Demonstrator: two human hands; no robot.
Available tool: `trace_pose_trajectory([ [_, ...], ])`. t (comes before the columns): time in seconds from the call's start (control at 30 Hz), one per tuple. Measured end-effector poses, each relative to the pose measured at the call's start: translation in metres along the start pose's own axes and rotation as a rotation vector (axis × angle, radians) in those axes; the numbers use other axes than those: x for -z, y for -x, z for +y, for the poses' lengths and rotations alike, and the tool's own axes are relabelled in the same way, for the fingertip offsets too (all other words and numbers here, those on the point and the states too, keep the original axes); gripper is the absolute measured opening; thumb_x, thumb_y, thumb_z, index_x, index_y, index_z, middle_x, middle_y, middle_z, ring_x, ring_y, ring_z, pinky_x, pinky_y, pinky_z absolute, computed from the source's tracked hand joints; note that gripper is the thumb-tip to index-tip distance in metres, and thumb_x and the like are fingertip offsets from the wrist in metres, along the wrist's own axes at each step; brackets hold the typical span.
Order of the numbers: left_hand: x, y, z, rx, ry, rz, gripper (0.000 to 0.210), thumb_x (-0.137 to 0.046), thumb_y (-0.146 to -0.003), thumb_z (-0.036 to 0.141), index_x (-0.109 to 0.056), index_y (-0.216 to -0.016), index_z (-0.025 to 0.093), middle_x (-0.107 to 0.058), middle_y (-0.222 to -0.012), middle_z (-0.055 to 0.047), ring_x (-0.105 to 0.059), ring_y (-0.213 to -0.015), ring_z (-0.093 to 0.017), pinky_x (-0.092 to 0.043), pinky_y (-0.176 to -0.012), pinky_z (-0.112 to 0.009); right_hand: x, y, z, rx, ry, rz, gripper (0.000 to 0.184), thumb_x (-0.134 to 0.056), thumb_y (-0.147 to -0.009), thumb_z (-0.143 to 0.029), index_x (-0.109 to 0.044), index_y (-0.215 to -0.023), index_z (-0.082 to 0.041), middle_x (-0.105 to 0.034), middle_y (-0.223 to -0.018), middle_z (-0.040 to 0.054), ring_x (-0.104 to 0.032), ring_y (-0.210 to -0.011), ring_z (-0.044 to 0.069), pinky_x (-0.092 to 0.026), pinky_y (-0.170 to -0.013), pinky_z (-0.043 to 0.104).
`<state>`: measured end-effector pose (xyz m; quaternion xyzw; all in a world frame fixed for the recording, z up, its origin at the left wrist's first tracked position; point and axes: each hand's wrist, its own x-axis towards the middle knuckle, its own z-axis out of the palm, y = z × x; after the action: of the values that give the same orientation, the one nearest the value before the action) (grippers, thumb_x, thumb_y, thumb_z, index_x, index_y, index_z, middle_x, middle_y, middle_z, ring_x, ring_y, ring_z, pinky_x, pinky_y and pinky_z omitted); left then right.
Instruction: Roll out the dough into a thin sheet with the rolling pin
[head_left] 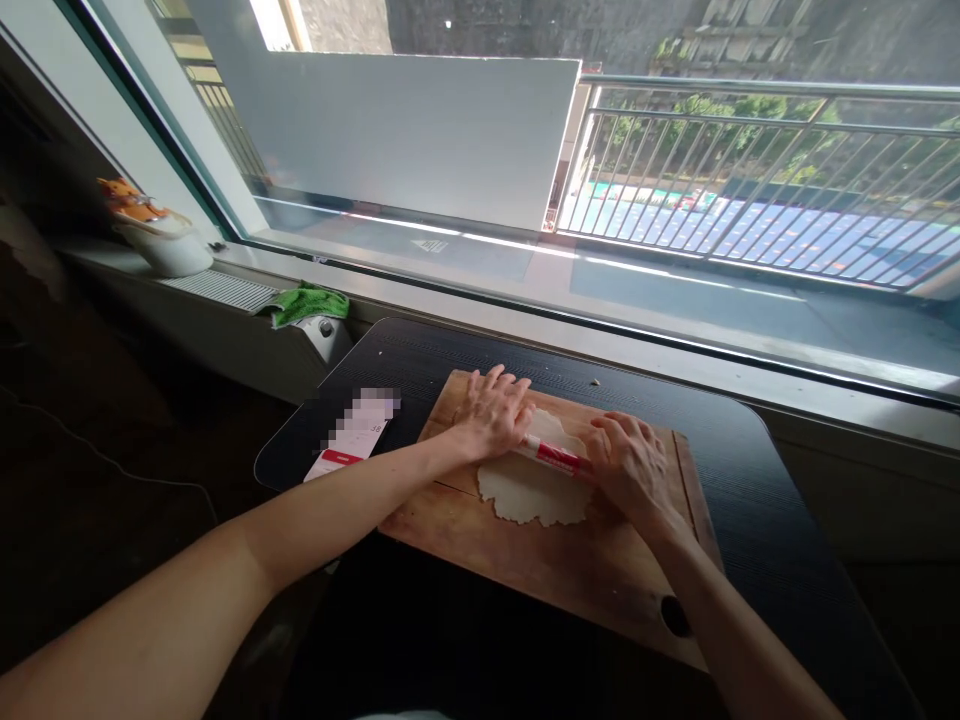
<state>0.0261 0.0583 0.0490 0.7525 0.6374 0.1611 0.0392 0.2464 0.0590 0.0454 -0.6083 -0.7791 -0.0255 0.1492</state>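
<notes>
A thin sheet of pale dough (534,494) with ragged edges lies on a wooden cutting board (450,530). Across it rests a red-and-white cylinder (556,456), used like a rolling pin; its exact kind I cannot make out. My left hand (495,412) covers its left end, palm down, with fingers bent forward over it. Over the right end, my right hand (628,455) is closed in the same way. Both ends of the cylinder are hidden under my hands. Dough shows in front of the cylinder and behind it.
The board sits on a black table (750,500). A phone (352,440) lies left of the board. Beyond the table, a green cloth (309,304) hangs on a radiator, near a white bucket (169,245) with an orange toy (133,200). A large window (420,240) closes the far side.
</notes>
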Motion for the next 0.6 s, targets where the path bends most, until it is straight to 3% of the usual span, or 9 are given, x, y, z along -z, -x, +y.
trace_pose_trajectory([
  [0.07,0.001,0.0,0.001,-0.04,-0.024,0.031,0.046,-0.04,-0.101,0.039,-0.055,-0.141,0.023,-0.054,-0.151,-0.009,-0.034,-0.149,-0.03,-0.022,-0.124,-0.059,-0.002,-0.002,0.003,-0.008,-0.013,0.005,0.041,-0.039,-0.098,-0.032,-0.073,-0.116,-0.019,-0.066,-0.129,0.0127,-0.054,-0.12,0.029,-0.042,-0.103,0.043],
  [0.27,0.005,-0.048,0.002,0.034,-0.046,-0.014,0.046,-0.036,-0.102,0.034,-0.054,-0.141,0.017,-0.057,-0.148,-0.013,-0.029,-0.152,-0.03,-0.019,-0.124,-0.061,0.0,-0.058,0.004,-0.209,-0.005,-0.127,0.047,-0.042,-0.098,-0.034,-0.065,-0.132,-0.013,-0.06,-0.138,0.0176,-0.052,-0.126,0.032,-0.04,-0.104,0.043],
  [0.4,0.002,-0.014,0.0,-0.062,-0.03,-0.007,0.046,-0.037,-0.102,0.035,-0.054,-0.142,0.021,-0.057,-0.148,-0.01,-0.034,-0.149,-0.03,-0.023,-0.123,-0.062,0.004,-0.022,-0.003,-0.177,-0.021,-0.158,0.042,-0.04,-0.098,-0.033,-0.071,-0.12,-0.016,-0.065,-0.132,0.0146,-0.056,-0.119,0.03,-0.043,-0.1,0.042],
  [0.5,0.001,0.015,-0.002,-0.14,-0.056,0.023,0.049,-0.041,-0.1,0.042,-0.054,-0.143,0.021,-0.055,-0.15,-0.011,-0.034,-0.149,-0.033,-0.02,-0.123,-0.063,0.006,0.01,-0.006,-0.083,-0.011,-0.068,0.042,-0.036,-0.1,-0.034,-0.074,-0.11,-0.02,-0.067,-0.129,0.0108,-0.055,-0.121,0.029,-0.04,-0.104,0.042],
  [0.6,0.002,0.001,-0.001,-0.143,-0.07,0.024,0.05,-0.04,-0.101,0.041,-0.053,-0.144,0.02,-0.053,-0.151,-0.013,-0.032,-0.15,-0.032,-0.017,-0.124,-0.062,0.005,-0.004,-0.004,-0.114,-0.013,-0.035,0.042,-0.039,-0.098,-0.034,-0.072,-0.12,-0.018,-0.063,-0.136,0.0131,-0.052,-0.126,0.03,-0.037,-0.108,0.044],
])
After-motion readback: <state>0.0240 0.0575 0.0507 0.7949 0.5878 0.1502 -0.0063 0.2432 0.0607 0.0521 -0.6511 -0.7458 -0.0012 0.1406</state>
